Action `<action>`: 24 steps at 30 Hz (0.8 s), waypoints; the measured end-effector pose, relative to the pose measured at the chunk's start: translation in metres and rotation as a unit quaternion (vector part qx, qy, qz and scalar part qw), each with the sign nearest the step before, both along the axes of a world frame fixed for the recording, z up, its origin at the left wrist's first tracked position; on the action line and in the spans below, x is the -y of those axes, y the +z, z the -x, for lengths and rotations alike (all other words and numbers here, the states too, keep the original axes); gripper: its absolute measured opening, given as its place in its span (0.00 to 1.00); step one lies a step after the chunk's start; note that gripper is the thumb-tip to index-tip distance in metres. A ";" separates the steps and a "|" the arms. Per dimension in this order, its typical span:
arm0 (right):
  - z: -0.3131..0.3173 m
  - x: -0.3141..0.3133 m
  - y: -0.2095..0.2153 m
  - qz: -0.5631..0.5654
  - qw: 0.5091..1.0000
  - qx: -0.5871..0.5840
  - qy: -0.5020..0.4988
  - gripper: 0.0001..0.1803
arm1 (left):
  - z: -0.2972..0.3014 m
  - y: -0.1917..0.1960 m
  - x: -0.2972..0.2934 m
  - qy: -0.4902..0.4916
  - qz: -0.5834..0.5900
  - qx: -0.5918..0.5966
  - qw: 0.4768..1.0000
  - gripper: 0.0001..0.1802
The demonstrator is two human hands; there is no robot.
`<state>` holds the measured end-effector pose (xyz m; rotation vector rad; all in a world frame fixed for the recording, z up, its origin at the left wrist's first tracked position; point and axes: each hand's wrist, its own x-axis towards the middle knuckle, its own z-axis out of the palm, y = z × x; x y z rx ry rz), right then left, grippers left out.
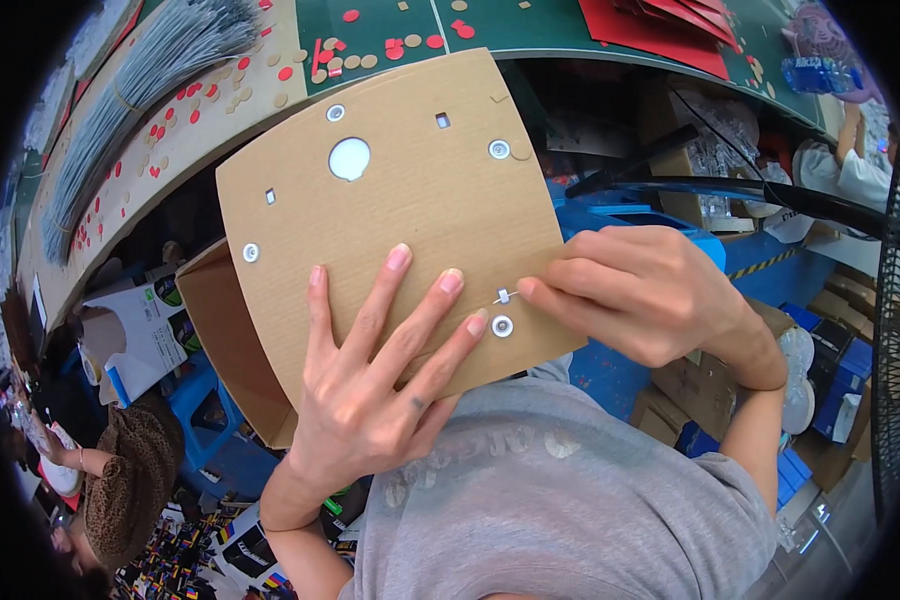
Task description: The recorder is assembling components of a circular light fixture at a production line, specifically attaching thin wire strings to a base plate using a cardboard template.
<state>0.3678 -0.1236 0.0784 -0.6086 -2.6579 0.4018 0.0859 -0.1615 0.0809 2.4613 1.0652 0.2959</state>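
Note:
A brown cardboard panel (420, 215) lies tilted in front of me. It has a large round hole, small rectangular slots and several round white fittings (499, 149) near its edges. My left hand (375, 365) rests on the panel with fingers spread, its index fingertip near the lower right fitting (502, 326). My right hand (640, 295) is closed in a pinch at the small slot just above that fitting. Between thumb and finger is the end of a thin pale wire tie (510, 295), which crosses the slot. The panel hides what lies behind it.
An open cardboard box (232, 330) is under the panel's left side. On the worktable lie a bundle of grey wire ties (135, 100), scattered red and tan discs and red sheets (660, 30). A black fan guard (895, 330) stands at right. Another person (130, 480) is at lower left.

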 end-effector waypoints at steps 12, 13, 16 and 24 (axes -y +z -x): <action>0.002 0.002 0.007 0.000 1.000 0.016 -0.017 0.21 | 0.000 -0.006 0.003 0.011 -0.005 0.059 0.998 0.36; 0.001 0.002 0.005 -0.007 1.000 0.020 -0.022 0.20 | -0.001 -0.007 0.002 0.012 -0.014 0.074 0.997 0.36; 0.005 0.003 0.001 -0.027 0.999 0.022 -0.005 0.19 | -0.010 -0.007 0.008 0.070 0.010 0.093 0.993 0.38; 0.003 0.003 -0.007 -0.017 0.999 -0.005 -0.037 0.19 | -0.035 0.009 -0.037 0.001 -0.066 -0.008 0.998 0.17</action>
